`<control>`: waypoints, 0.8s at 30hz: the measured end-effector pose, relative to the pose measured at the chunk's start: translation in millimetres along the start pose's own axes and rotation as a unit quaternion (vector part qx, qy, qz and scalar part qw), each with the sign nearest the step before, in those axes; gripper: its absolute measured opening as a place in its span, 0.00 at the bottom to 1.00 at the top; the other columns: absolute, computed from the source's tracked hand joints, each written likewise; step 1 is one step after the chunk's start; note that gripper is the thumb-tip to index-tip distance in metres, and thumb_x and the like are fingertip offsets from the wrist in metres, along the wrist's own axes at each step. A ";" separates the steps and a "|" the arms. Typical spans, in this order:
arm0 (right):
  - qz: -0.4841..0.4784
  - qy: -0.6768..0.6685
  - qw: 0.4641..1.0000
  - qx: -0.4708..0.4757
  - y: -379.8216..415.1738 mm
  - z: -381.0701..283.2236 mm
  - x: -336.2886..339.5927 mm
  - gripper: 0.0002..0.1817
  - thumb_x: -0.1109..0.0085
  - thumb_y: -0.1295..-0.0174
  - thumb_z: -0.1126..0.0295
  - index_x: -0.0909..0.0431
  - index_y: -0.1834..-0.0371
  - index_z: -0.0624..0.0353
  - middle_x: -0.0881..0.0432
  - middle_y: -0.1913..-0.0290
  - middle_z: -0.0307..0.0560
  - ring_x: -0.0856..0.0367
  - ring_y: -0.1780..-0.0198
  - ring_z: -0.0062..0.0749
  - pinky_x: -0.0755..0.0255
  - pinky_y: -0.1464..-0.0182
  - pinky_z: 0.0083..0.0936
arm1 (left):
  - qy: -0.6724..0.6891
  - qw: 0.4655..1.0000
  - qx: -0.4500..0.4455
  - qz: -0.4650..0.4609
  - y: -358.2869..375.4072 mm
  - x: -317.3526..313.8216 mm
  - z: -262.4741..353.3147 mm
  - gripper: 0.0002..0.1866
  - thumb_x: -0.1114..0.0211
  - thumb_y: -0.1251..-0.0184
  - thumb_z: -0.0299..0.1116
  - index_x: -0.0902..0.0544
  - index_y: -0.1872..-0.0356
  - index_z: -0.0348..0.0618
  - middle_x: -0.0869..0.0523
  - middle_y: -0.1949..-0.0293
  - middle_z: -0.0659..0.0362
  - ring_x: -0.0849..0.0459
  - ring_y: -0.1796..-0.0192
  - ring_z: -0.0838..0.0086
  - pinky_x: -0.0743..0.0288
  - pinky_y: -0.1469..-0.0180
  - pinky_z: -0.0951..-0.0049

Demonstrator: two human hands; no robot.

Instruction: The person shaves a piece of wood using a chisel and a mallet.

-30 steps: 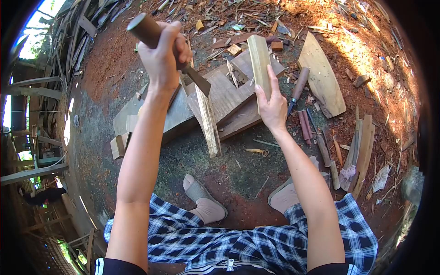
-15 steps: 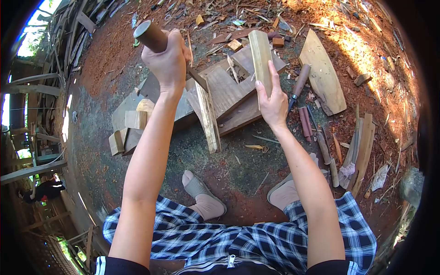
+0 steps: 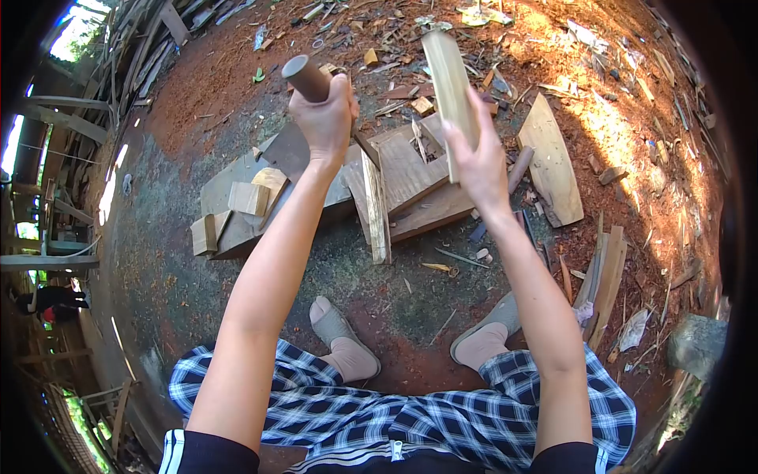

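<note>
My left hand (image 3: 324, 118) is closed around the thick round handle (image 3: 308, 77) of a wooden-handled blade. Its dark metal blade (image 3: 365, 147) slants down and right, reaching the far end of a narrow split piece of wood (image 3: 376, 209). In my right hand (image 3: 478, 150) is a long pale wooden block (image 3: 447, 83), raised right of the blade, thumb on one side and fingers on the other; both are slightly blurred. Beneath lie broad wooden boards (image 3: 404, 170) with a cut-out notch. Small wood blocks (image 3: 249, 197) sit at their left end.
A tapered pale board (image 3: 551, 162) lies on the right, beside another tool's wooden handle (image 3: 520, 167), partly hidden by my arm. Long wood strips (image 3: 609, 276) and a stone (image 3: 699, 346) are farther right. Wood chips cover the far ground. My feet (image 3: 343, 340) stand near the boards.
The view has shifted slightly. My left hand and the blade's handle have moved right, closer to the split wood. My right hand with the block has moved too, and now shows motion blur.
</note>
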State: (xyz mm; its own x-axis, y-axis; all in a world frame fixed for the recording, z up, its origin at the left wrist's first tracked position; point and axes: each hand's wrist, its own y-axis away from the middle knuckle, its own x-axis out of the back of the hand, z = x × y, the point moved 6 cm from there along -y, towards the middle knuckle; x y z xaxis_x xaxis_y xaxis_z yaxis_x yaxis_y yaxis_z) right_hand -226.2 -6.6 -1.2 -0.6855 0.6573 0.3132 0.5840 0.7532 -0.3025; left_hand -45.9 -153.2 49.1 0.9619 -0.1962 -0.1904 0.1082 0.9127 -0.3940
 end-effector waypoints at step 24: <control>-0.204 0.048 0.931 0.299 -32.4 -231.9 -11.1 0.31 0.41 0.34 0.55 0.28 0.26 0.41 0.12 0.51 0.55 0.12 0.53 0.39 0.20 0.46 0.34 | -0.144 0.982 -0.119 0.029 17.9 5.1 -4.7 0.05 0.32 0.44 0.23 0.18 0.67 0.36 0.12 0.69 0.59 0.17 0.66 0.78 0.23 0.58 0.75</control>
State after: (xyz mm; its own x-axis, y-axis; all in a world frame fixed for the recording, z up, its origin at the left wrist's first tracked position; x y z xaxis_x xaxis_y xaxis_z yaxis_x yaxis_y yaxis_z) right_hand -136.7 -32.6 213.9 -0.7387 0.3403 0.5819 -0.0829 0.8108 -0.5794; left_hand -40.3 -139.5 36.8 0.9996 -0.0052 0.0289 0.0214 0.8025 -0.5962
